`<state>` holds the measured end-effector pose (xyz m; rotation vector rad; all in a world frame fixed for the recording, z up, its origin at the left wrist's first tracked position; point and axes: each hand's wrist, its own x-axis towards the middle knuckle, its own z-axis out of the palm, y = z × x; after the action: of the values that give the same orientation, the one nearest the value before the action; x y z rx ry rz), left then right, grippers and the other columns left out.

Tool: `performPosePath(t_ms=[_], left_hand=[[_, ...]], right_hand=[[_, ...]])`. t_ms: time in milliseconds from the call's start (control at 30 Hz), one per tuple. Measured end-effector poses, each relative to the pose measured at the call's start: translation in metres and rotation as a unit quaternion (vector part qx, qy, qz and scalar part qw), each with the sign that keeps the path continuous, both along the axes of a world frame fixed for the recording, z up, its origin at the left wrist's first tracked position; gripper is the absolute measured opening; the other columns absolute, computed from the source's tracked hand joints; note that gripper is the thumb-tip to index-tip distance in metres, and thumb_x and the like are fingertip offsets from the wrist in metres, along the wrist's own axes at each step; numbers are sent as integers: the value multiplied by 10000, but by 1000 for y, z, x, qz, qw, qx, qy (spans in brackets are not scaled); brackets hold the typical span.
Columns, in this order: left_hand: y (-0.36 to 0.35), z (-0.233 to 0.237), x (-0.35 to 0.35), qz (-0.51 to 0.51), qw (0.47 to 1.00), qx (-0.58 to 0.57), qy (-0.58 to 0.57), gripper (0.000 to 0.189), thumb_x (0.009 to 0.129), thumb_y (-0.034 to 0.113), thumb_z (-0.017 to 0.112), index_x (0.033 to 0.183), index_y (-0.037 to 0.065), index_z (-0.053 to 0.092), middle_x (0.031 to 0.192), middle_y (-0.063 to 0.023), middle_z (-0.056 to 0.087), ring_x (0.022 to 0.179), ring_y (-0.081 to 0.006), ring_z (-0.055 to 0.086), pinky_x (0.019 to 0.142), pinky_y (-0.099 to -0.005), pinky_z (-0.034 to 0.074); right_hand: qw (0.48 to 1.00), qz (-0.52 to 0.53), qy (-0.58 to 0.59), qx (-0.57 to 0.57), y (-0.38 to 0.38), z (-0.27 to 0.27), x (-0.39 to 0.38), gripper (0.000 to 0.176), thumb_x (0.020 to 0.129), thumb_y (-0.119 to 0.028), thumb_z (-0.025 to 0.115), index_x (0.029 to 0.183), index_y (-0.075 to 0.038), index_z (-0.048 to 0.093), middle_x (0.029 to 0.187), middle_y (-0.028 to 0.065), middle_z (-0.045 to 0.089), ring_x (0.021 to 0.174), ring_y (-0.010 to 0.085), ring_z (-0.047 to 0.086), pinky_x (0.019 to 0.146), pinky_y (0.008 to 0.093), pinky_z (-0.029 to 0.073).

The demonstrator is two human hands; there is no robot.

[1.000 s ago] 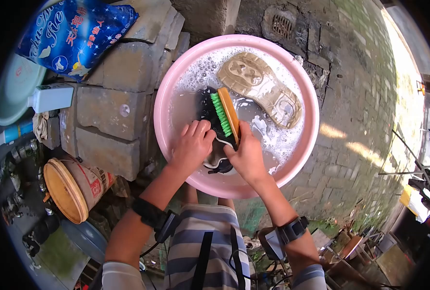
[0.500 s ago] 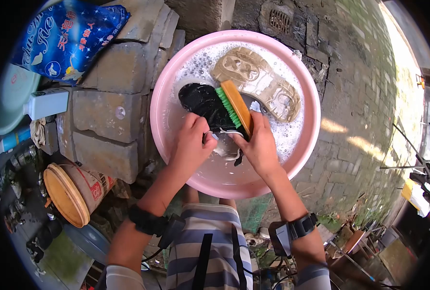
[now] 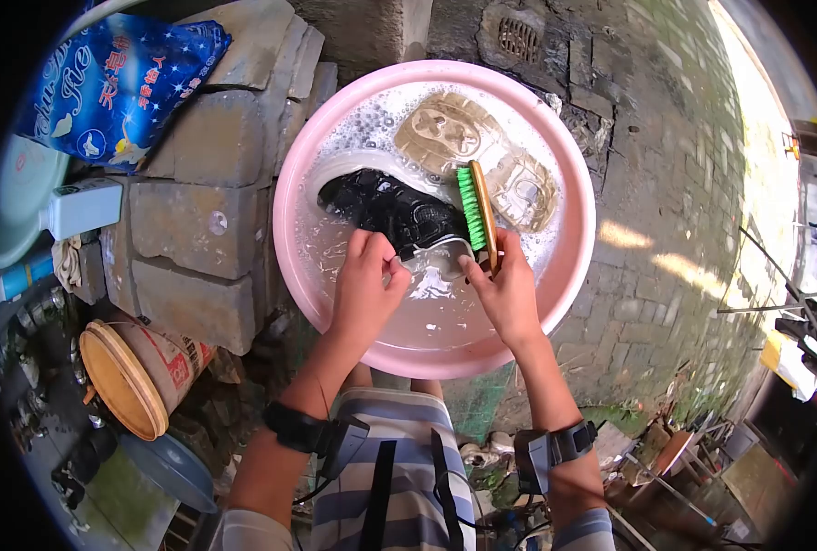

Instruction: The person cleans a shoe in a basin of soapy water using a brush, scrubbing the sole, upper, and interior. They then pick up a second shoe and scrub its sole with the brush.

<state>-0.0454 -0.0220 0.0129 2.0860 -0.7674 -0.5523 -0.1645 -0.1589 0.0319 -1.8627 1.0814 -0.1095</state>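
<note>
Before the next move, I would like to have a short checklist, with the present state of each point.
1. Right grip holding the brush: ok.
2. Left grip closed at the black shoe: ok, though firmness is not visible.
3. Bristles facing the black shoe: ok.
4. Bristles touching it: cannot tell.
5. Other shoe clear of both grips: ok, lying sole up.
6. Suds in the basin: ok.

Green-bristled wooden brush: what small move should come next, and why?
Perhaps tilt the green-bristled wooden brush leftward onto the wet black shoe: the right hand grips the brush's near end, bristles facing the shoe, and the left hand is at the shoe's edge.
</note>
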Motion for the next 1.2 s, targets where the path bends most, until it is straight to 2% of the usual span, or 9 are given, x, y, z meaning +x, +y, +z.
performPosePath(t_ms=[200, 300, 400, 567, 600, 767, 1033, 1167, 1200], left_hand=[[-10, 4, -1, 21, 1000, -8, -6, 161, 680, 0, 583, 757, 23, 444, 798, -88, 446, 629, -212, 527, 588, -316, 459], [-12, 6, 0, 50, 999, -2, 17, 161, 675, 3, 586, 753, 22, 446, 778, -82, 445, 620, -204, 521, 588, -312, 456], [-14, 16, 0, 40, 999, -17, 19, 160, 674, 0, 584, 745, 25, 444, 759, -73, 442, 615, -192, 514, 578, -315, 454], [-12, 19, -11, 0, 999, -16, -28, 163, 652, -9, 561, 739, 24, 427, 747, -99, 423, 613, -266, 502, 548, -370, 430], [-12, 22, -16, -3, 999, -8, -40, 167, 641, -48, 558, 731, 17, 434, 741, -95, 434, 593, -222, 500, 546, -306, 427], [-11, 8, -16, -18, 998, -26, -47, 163, 641, -53, 557, 732, 15, 440, 737, -92, 432, 598, -213, 491, 553, -305, 425], [-18, 3, -10, 7, 995, -61, 77, 166, 676, -28, 578, 757, 23, 442, 779, -81, 439, 623, -198, 521, 575, -296, 461], [-11, 2, -9, -16, 990, -85, 115, 159, 712, -66, 557, 825, 18, 483, 878, -82, 462, 737, -160, 545, 697, -241, 485], [-8, 4, -6, 24, 984, -133, 112, 172, 710, -63, 561, 838, 27, 490, 913, -92, 458, 793, -189, 541, 696, -262, 487]], right_hand=[[996, -30, 41, 77, 4, 83, -35, 573, 814, -173, 626, 1309, -95, 348, 759, 121, 605, 612, 193, 591, 573, 292, 470], [992, 64, 89, 58, 16, 101, -51, 580, 836, -201, 590, 1345, -168, 316, 860, 148, 611, 674, 242, 622, 596, 334, 490], [966, 188, 174, 24, 25, 96, -47, 547, 846, -294, 543, 1343, -253, 319, 881, 146, 556, 708, 311, 607, 619, 430, 498], [932, 243, 264, -50, 24, 66, 3, 507, 852, -249, 520, 1332, -242, 356, 886, 151, 535, 735, 308, 606, 632, 412, 500], [925, 247, 277, -81, 24, 51, 13, 489, 853, -240, 513, 1323, -228, 375, 889, 159, 537, 744, 308, 608, 634, 407, 500], [907, 261, 295, -149, 33, 25, 31, 460, 853, -211, 497, 1305, -199, 414, 904, 175, 545, 772, 311, 615, 634, 391, 502], [887, 347, 302, -45, 14, 50, -3, 458, 874, -262, 484, 1322, -239, 396, 897, 171, 581, 773, 318, 618, 683, 415, 498], [925, 286, 223, 109, 8, 43, -18, 435, 887, -281, 495, 1308, -197, 422, 811, 112, 611, 762, 282, 614, 741, 389, 471], [940, 201, 173, 214, 9, 46, -15, 409, 897, -278, 496, 1289, -173, 445, 769, 78, 587, 701, 234, 592, 677, 360, 474]])
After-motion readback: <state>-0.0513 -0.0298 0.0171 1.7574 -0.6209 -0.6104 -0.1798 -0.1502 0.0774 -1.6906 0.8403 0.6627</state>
